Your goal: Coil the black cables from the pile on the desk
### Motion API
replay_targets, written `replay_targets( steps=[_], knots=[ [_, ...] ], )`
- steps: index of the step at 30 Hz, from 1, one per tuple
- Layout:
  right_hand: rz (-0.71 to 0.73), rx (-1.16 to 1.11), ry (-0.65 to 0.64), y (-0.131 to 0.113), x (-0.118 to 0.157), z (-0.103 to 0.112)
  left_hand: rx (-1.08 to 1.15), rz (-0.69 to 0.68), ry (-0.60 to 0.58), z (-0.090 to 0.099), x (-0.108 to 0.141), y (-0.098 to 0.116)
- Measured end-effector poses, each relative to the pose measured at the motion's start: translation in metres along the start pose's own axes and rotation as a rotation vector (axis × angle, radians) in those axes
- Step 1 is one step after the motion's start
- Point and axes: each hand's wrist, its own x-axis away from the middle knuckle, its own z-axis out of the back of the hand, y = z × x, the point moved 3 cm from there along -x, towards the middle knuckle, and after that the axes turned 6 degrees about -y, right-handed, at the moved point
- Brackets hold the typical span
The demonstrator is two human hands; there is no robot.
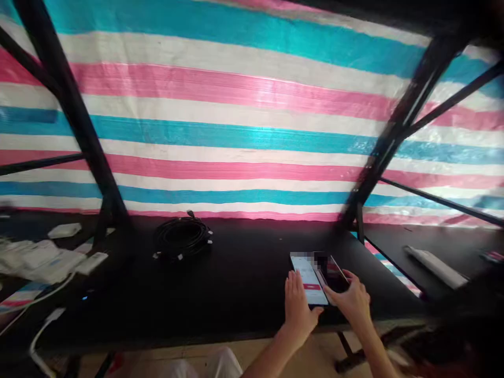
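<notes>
Two phones lie side by side at the right of a black tabletop. The left one is a phone with a lit white screen and a red band low on it. Beside it, touching or nearly so, is a phone with a dark, reflective screen. My left hand lies along the lit phone's left edge, fingers stretched out and thumb spread below its lower edge. My right hand grips the dark phone, thumb at its lower left and fingers at its right side.
A coiled black cable lies left of centre on the black table. White boxes or packets and white cables are at the far left. Black metal posts rise on both sides before a striped sheet. A long pale object rests on the right-hand table.
</notes>
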Motion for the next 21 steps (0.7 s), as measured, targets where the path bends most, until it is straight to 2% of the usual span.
replay_targets(
  steps=[4, 8, 14, 21],
  knots=[
    [0.013, -0.073, -0.078, 0.003, -0.002, -0.001, -0.008, 0.007, 0.027, -0.005, -0.005, 0.001],
    [-0.020, -0.097, -0.101, 0.012, -0.016, 0.003, -0.001, -0.007, 0.028, -0.011, -0.021, 0.009],
    [-0.025, -0.133, -0.079, 0.044, -0.055, 0.011, 0.021, -0.036, 0.007, -0.034, -0.050, 0.027],
    [0.050, -0.121, -0.066, 0.084, -0.108, 0.007, 0.065, -0.100, 0.020, -0.060, -0.084, 0.049]
  ],
)
